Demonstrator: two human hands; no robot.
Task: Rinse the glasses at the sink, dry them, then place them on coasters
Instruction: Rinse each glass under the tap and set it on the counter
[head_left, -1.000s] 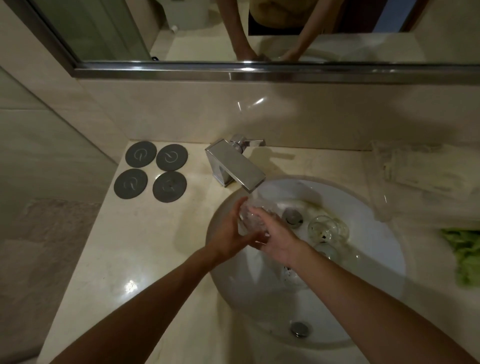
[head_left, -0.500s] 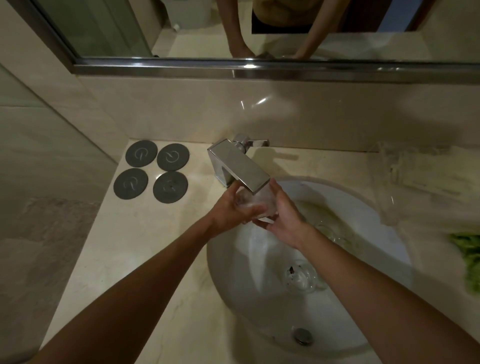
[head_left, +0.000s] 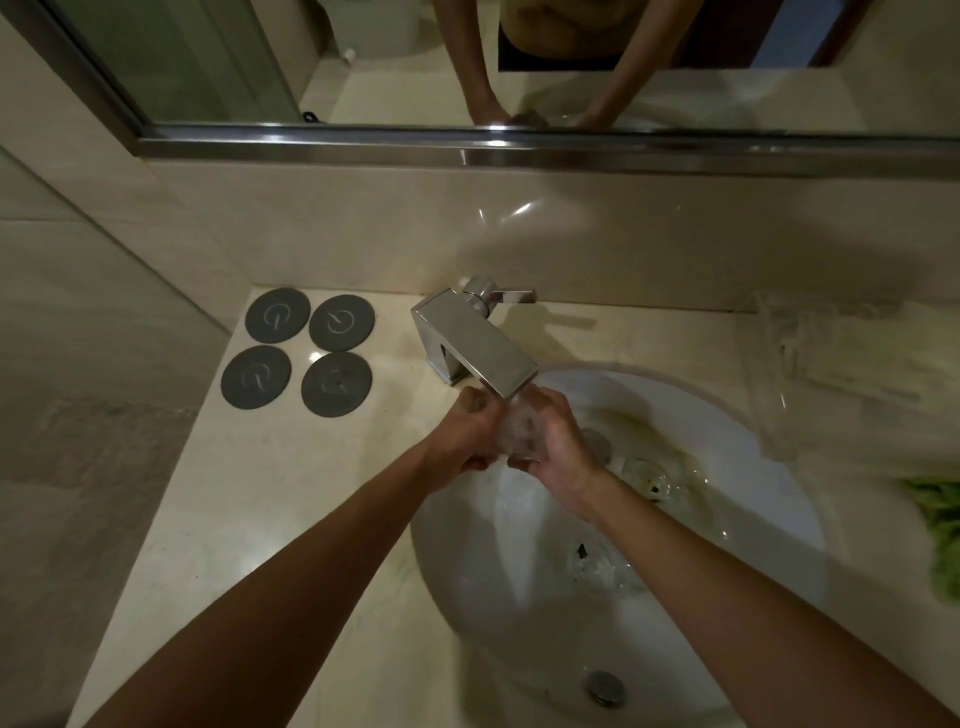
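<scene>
I've lifted the glass (head_left: 514, 434) tight under the tap (head_left: 480, 353); fingers of my left hand (head_left: 464, 436) and right hand (head_left: 557, 441) wrap it so water runs inside.

Dim room: beige tiled wall (head_left: 571, 244), chrome-edged mirror (head_left: 363, 57), cream marble counter (head_left: 249, 519).

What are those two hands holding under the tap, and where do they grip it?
A clear glass, held under the faucet: the left hand and the right hand grip its opposite sides.
</scene>
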